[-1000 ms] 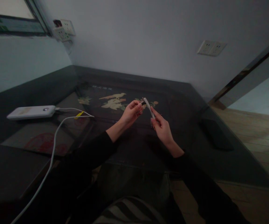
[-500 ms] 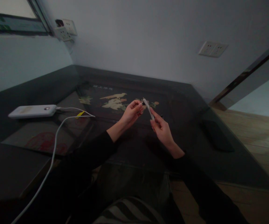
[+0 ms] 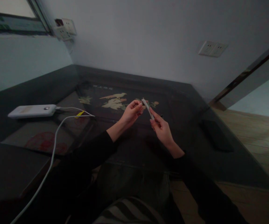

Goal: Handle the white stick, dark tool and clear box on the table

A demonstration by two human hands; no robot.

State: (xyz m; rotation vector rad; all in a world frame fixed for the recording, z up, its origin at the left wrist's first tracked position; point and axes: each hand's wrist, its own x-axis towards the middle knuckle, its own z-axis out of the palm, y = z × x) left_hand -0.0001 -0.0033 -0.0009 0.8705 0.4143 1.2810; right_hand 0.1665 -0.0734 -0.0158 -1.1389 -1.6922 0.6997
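Note:
Over the dark table, my right hand (image 3: 161, 127) is closed on a slim white stick-like object (image 3: 148, 109), which tilts up and to the left. My left hand (image 3: 132, 112) is closed in a pinch close to the object's upper end. A small dark piece shows by the left fingertips, too small to make out. Whether the left fingers touch the white object cannot be told. Behind the hands, the tabletop carries a bird and flower picture (image 3: 113, 101).
A white power bank (image 3: 33, 111) lies at the left, with a white cable (image 3: 55, 141) running toward the lower left and a yellow tag (image 3: 79, 114) on it. A dark flat object (image 3: 216, 136) rests at the right. Wall sockets (image 3: 213, 49) are behind the table.
The white object has turned slightly, and its upper end has shifted a little left. Both hands stay in nearly the same place.

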